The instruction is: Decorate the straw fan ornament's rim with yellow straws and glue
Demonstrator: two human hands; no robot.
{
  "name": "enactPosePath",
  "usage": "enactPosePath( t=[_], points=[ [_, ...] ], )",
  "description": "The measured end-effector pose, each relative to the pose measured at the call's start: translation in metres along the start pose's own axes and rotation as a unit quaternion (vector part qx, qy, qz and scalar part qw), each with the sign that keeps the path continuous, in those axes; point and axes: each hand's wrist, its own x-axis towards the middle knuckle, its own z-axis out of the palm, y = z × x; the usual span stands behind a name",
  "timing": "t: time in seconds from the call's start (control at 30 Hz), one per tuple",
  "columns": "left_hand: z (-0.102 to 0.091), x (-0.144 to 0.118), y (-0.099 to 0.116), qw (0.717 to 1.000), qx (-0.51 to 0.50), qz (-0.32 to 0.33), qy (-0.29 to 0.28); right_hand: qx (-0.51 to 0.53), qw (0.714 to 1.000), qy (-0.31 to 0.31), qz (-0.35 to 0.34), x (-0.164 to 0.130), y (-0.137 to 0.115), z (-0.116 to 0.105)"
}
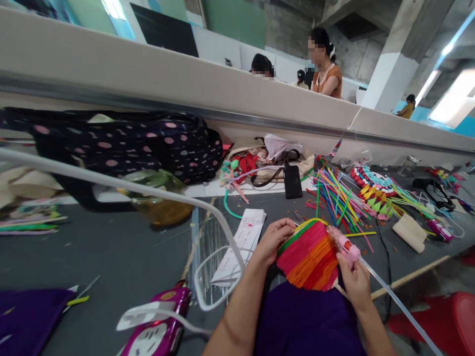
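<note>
My left hand [272, 241] pinches the upper left edge of a rounded craft piece [309, 257], made of fuzzy pipe-cleaner rows in yellow, green, pink, red and orange. Closed around a pink hot glue gun [349, 251] is my right hand [354, 281]. A long clear glue stick [401, 301] sticks out of the gun's back end toward the lower right. The gun's nozzle points at the top right edge of the piece; whether it touches cannot be made out. Dark purple cloth [308, 321] lies below the piece.
Loose pipe cleaners [337, 198] and a black phone [293, 182] lie beyond my hands. A white bent tube [222, 222] crosses the left side, near a glass teapot [159, 198] and a magenta power strip [159, 321]. Across the partition [185, 84] are several people.
</note>
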Motion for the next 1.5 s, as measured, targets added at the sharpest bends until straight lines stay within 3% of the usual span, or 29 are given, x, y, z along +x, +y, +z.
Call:
enactPosePath(
  t=[0.97,1.5],
  points=[
    [-0.001,-0.001,-0.001,1.0,0.0,0.0,0.002,0.013,0.996,-0.011,0.085,-0.02,0.019,-0.003],
    [-0.001,-0.001,0.0,1.0,0.0,-0.005,0.007,0.012,0.999,-0.026,0.038,-0.017,0.01,-0.011]
  ],
)
